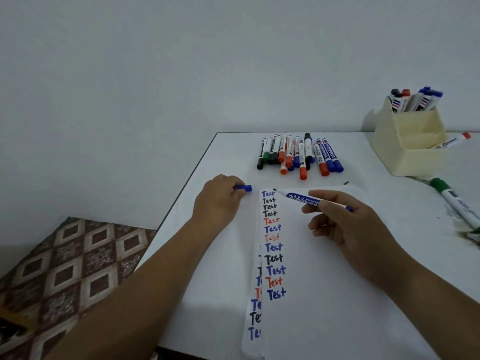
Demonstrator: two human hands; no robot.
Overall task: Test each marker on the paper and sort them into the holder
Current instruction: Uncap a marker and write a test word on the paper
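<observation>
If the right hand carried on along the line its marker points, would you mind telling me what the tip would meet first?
The right hand aims its marker up and left. The tip sits at the top blue "Test" on the paper; further on, it would likely meet the blue cap held by the left hand, though depth is unclear.

Two bare forearms and hands.
The left hand [219,197] and right hand [348,227] wear no sleeves, gloves, rings or watch; the nails are short.
</observation>
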